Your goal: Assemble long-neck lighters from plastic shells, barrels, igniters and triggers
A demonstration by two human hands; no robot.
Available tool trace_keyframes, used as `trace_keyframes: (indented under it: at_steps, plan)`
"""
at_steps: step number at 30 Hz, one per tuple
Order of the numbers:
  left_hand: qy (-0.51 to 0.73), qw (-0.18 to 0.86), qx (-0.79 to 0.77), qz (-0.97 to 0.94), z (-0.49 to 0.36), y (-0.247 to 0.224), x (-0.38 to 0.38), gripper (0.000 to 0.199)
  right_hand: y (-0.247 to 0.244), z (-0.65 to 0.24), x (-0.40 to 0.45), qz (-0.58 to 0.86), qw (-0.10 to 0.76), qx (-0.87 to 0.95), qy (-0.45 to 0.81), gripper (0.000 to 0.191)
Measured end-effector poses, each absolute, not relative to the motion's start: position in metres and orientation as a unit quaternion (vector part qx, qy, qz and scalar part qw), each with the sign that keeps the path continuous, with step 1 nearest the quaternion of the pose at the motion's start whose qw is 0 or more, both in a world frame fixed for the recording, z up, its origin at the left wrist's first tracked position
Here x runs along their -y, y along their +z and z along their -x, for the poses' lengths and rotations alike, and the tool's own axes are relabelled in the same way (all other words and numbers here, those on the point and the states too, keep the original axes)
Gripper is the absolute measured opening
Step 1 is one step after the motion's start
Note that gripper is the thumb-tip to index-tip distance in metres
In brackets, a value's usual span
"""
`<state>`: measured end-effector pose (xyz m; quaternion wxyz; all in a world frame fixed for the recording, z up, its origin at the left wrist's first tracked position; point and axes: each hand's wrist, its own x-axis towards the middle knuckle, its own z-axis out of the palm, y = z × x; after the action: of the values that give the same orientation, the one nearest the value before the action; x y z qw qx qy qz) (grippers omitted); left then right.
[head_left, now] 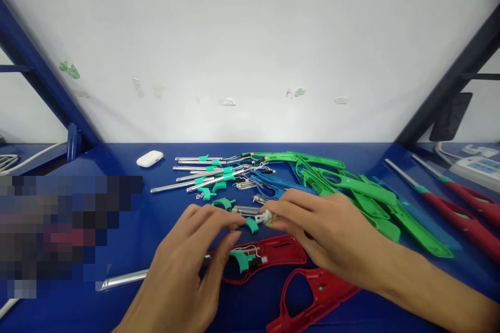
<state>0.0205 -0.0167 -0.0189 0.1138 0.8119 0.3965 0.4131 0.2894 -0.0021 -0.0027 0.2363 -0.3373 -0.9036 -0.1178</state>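
My right hand [316, 223] pinches a small clear part with a pale tip [266, 216] above the middle of the blue table. To its left, my left hand [195, 260] has thumb and fingertips close together; whether anything lies between them is too small to tell. Under the hands lies a red handle shell [279, 251] with white wires and a green trigger piece [242, 260] in it. A silver rod [125, 279] extends left from beneath my left hand. Nearer the front edge is a second red shell [322, 296]. A loose green piece [252, 225] sits between the hands.
Silver rods with green clips [211, 179] lie behind the hands. Green shells [351, 187] and blue shells [273, 182] are piled back right. Red lighters [457, 210] lie far right. A white case [150, 158] sits back left on the blue table [117, 166].
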Motion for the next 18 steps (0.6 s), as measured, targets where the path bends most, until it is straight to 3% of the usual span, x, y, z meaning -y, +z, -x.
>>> trace_keyframes:
  at_steps: [2, 11, 18]
  plan:
    - [0.388, 0.053, -0.369, -0.843, -0.022, -0.025, 0.013, 0.025, 0.0, -0.293, 0.0, 0.349, 0.216, 0.907, -0.096, 0.026]
    - [0.36, 0.057, -0.347, -0.864, -0.031, -0.041, 0.012, 0.025, 0.005, -0.294, -0.001, 0.38, 0.131, 0.916, 0.006, 0.016]
    - [0.38, 0.024, -0.347, -0.857, -0.033, -0.036, 0.011, 0.024, 0.008, -0.296, 0.001, 0.387, 0.103, 0.916, 0.028, 0.029]
